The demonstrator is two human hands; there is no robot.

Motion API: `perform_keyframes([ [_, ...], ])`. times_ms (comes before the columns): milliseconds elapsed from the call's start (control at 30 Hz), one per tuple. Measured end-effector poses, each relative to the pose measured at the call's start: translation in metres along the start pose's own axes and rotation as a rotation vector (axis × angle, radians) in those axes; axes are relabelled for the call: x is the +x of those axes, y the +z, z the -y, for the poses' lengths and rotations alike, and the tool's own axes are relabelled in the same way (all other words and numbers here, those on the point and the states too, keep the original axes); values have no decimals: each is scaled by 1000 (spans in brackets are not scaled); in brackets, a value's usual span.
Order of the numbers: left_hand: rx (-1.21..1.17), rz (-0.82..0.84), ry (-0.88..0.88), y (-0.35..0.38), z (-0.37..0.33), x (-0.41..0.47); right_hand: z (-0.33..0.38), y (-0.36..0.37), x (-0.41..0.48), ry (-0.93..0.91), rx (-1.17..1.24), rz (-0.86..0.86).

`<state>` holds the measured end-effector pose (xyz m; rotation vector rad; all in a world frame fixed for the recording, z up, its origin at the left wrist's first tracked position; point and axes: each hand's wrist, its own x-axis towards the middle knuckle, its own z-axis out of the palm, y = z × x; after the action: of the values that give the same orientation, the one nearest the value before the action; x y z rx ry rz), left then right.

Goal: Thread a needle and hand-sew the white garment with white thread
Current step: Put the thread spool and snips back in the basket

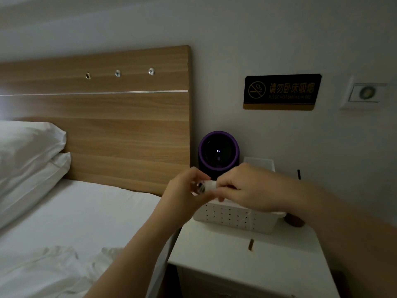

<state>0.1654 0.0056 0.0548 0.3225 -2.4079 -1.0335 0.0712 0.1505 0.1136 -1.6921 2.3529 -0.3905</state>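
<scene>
Both hands meet above a white perforated basket [232,218] on the nightstand. My left hand [184,193] holds a small spool of white thread [206,186] between thumb and fingers. My right hand [242,188] pinches the spool's right end from the other side. A thin white thread [247,218] hangs down in front of the basket. The white garment [53,267] lies crumpled on the bed at the lower left. I cannot make out a needle.
A white nightstand [247,259] stands right of the bed, with a small brown piece [250,244] on its top. A purple-rimmed round device [218,151] stands behind the basket. Wooden headboard [129,117], pillows [28,155] and a no-smoking sign [281,91] are behind.
</scene>
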Motion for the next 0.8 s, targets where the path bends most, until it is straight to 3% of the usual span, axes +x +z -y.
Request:
perform_keyframes([
  [167,-364,262,-74,-3,-7,-8,-16,-15,13,14,193,-98],
  [267,-803,223,-162,-8,-10,-10,-28,-2,14,39,420,-178],
  [333,-969,131,-229,-9,-13,-7,-28,12,13,36,441,-222],
  [400,-785,-2,-247,-7,-14,-4,-24,21,10,36,335,-191],
  [467,-358,-105,-176,-6,-8,-2,-17,18,5,18,215,-84],
  [500,-207,-103,-134,-7,-6,-2,-14,13,2,5,197,-48],
  [567,-170,39,-99,-9,-3,-4,-13,-1,1,-11,229,-86],
  [667,-531,273,-122,-8,-11,-11,-21,-11,7,-19,324,-213],
  [733,-967,226,-206,-8,-16,-9,-25,-2,10,2,375,-207],
  [800,-1086,74,-261,-5,-18,-3,-27,12,8,11,324,-177],
])
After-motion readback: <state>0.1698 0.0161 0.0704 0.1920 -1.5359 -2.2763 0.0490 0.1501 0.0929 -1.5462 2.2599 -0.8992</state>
